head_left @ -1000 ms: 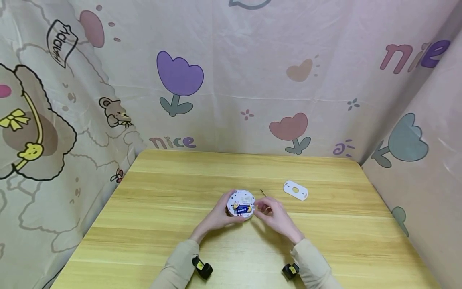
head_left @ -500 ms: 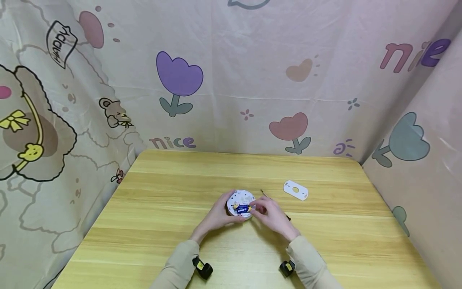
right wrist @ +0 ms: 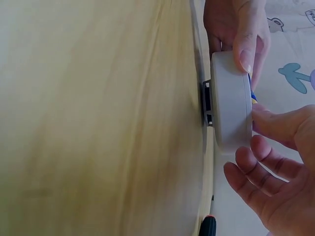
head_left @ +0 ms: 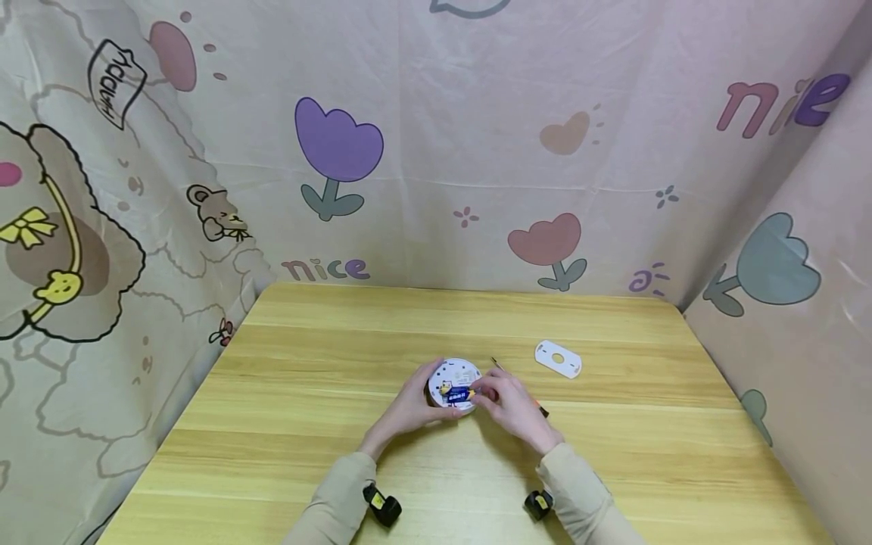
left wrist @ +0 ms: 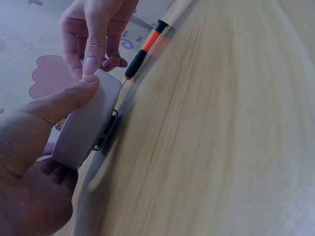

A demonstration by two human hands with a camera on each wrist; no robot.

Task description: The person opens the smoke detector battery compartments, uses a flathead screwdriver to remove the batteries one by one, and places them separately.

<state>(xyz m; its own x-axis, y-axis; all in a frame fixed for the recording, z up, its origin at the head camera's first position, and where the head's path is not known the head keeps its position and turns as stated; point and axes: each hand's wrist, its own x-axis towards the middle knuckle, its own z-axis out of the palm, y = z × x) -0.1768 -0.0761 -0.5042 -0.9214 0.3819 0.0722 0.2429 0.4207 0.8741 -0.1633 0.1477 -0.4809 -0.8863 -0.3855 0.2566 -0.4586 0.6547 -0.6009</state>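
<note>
A round white smoke detector (head_left: 450, 372) is held tilted just over the table, its back face toward the head camera. A blue and yellow battery (head_left: 456, 394) lies against that face. My left hand (head_left: 412, 401) grips the casing from the left, with the thumb along its near edge, as the left wrist view shows. Thumb and index finger of my right hand (head_left: 507, 405) pinch the battery's yellow right end. In the right wrist view its other fingers hang loosely curled beside the casing (right wrist: 231, 103); the index fingertip is hidden there.
A screwdriver (left wrist: 147, 46) with an orange and black handle lies on the wooden table (head_left: 327, 333), partly behind my right hand in the head view. Further right and back is a white mounting plate (head_left: 547, 365) with a round hole. A printed curtain (head_left: 422, 151) surrounds the table.
My right hand has moved slightly left, from the detector's right rim onto the battery's end. More of the screwdriver's handle shows behind the wrist. The left hand stays still.
</note>
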